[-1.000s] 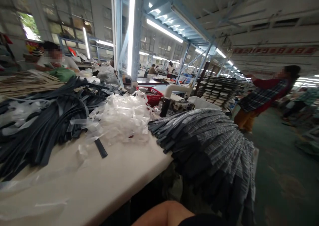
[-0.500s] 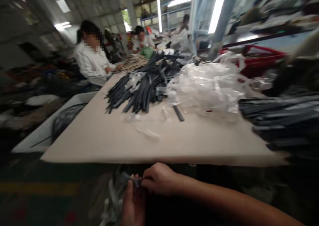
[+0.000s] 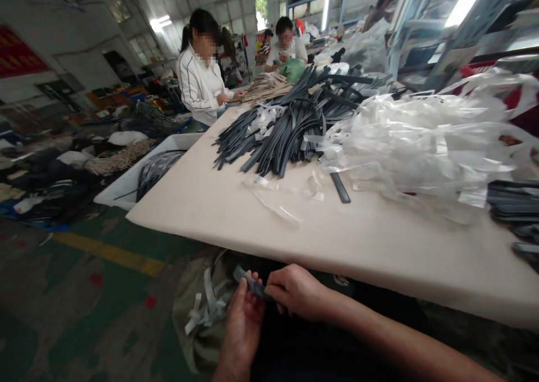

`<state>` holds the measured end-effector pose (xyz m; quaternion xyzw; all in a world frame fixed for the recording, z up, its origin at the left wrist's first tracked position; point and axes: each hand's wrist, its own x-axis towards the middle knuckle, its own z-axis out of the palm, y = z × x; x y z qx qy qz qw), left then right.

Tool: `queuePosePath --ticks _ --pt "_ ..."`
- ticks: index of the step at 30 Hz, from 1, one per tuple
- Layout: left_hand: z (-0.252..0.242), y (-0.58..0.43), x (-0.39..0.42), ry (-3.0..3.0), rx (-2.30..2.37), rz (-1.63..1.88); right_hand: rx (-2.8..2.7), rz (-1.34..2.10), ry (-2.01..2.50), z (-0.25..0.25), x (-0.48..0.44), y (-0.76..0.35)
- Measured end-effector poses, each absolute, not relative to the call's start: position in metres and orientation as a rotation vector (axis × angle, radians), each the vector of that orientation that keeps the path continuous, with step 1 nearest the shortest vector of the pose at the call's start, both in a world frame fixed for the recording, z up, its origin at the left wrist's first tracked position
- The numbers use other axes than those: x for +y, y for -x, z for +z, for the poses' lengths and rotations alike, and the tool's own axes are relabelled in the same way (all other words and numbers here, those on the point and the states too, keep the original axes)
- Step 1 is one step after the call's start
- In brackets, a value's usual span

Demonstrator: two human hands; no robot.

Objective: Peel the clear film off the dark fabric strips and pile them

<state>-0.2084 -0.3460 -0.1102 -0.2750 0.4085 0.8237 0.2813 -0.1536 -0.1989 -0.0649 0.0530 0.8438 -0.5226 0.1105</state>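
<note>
- I see the left hand low in the middle of the frame, thumb and fingers pinching a short dark strip.
- The right hand, just to the right of it, grips the same strip's other end between bent fingers.
- That strip sits at lower centre, just beside the near edge of the pale table.
- Left of the hands, white ribbons lie on an olive cloth.
- Across the upper middle of the table spreads a pile of dark strips; a heap of clear plastic fills the right.
- One loose dark piece pokes out between them, towards us.
- A white bin stands by the table's left edge.
- Upper left of centre, a co-worker in a white jacket has hands near some beige strips.
</note>
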Motion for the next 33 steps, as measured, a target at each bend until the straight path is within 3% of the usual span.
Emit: queuePosePath --ticks 6,9,12,15,20,29,33 --pt "-0.097 0.224 -0.36 0.84 0.886 2.208 2.165 -1.833 -0.046 -0.067 -0.181 0.13" --pt "-0.089 0.229 -0.365 0.819 0.789 2.231 2.406 -2.004 -0.043 -0.083 -0.166 0.122" --pt "-0.084 0.233 -0.37 0.83 0.771 2.281 2.947 -1.612 0.186 -0.092 -0.16 0.114" --pt "-0.084 0.235 -0.372 0.861 0.774 2.293 3.041 -1.236 0.524 -0.082 -0.165 0.105" --pt "-0.089 0.232 -0.371 0.914 0.809 2.293 3.125 -0.921 1.01 -0.052 -0.182 0.098" --pt "-0.111 0.199 -0.364 0.724 0.817 2.116 3.276 -0.9 0.838 -0.08 -0.199 0.141" --pt "-0.121 0.187 -0.365 0.598 0.721 2.118 3.169 -1.26 0.95 -0.092 -0.207 0.159"
